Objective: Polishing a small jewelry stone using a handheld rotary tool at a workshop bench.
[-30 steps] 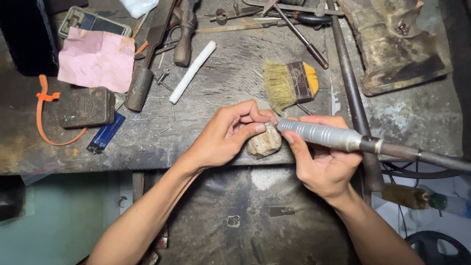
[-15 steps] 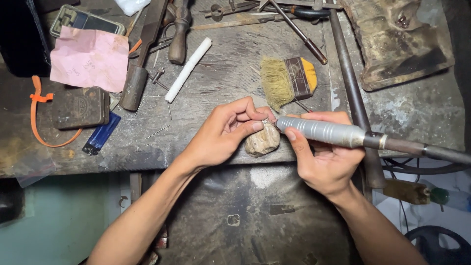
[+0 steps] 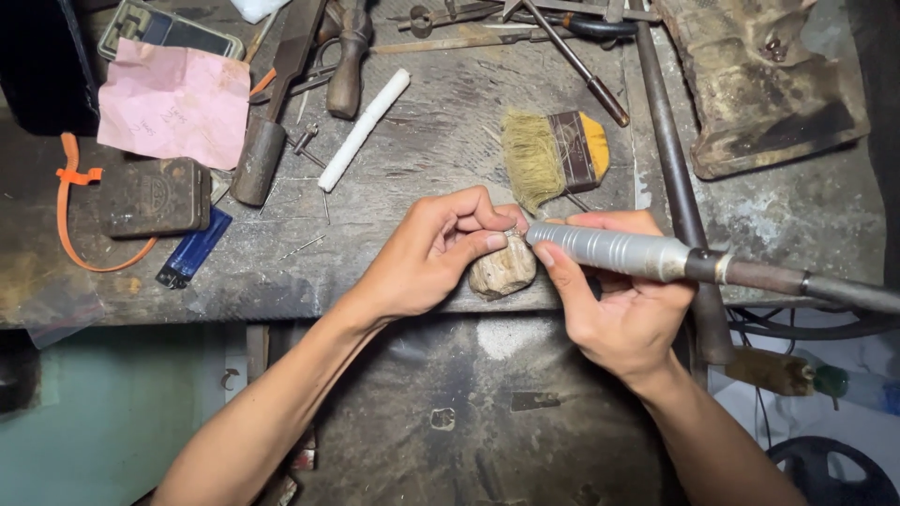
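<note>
While the left hand (image 3: 436, 253) curls nearly closed, its thumb and forefinger pinch something tiny at the fingertips — too small to tell what — right at the tip of the rotary handpiece (image 3: 609, 251). That pinch sits on top of a pale, rough wooden peg (image 3: 503, 270) sticking out from the front edge of the workbench (image 3: 422, 169); fingers touch the peg's upper side. Right hand (image 3: 623, 305) is wrapped shut around the handpiece, thumb along the near side, forefinger over the top, grip close to the nose end.

Handpiece: ribbed grey metal cylinder, tapering at the nose, w/ a dark flexible shaft running off to the right edge. Peg: lumpy, worn, beige, chipped. Bench top: dark, scratched, dusty metal-grey surface.

Left forearm comes in from lower left, wrist bent slightly inward; right forearm comes from lower right, wrist cocked so the tool lies approx. level, pointing left at the pinch.

Around them — a flat brush (image 3: 553, 150) w/ straw-coloured bristles and yellow-brown handle just beyond the hands; a white stick (image 3: 364, 128) lying diagonally; a hammer (image 3: 272, 112) w/ dark head; pink paper (image 3: 173, 103) at upper left; a dark tin box (image 3: 155, 195) beside a blue lighter (image 3: 194, 248), w/ an orange strap (image 3: 80, 220) looping round the box; a long steel rod (image 3: 670, 178) down the right side.
</note>
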